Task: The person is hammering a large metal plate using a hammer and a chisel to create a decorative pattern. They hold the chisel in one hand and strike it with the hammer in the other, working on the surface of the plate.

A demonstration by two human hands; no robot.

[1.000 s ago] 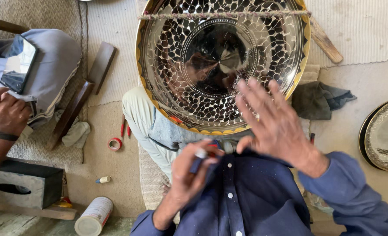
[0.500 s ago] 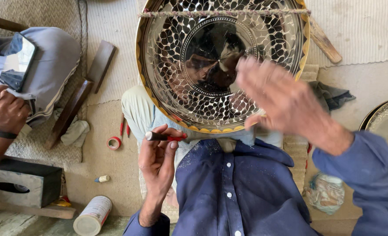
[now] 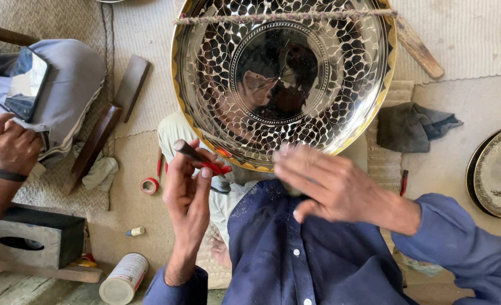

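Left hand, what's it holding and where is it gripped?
The left hand pinches a red-handled tool around its middle, dark end sticking out up-left, beside the brass tray.

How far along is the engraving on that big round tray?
Done: the large round tray already carries a dense leaf-like pattern round a central ring, with a decorated gold rim. In hand: the left hand holds a red-handled tool off the metal; the right hand sits blurred at the lower rim. What is left cannot be judged from this view.

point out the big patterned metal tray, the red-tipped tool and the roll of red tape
patterned metal tray (image 3: 284, 73), head view, its plain centre disc
red-tipped tool (image 3: 197, 156), head view, mid-shaft in the left hand
roll of red tape (image 3: 149, 185), head view, its ring
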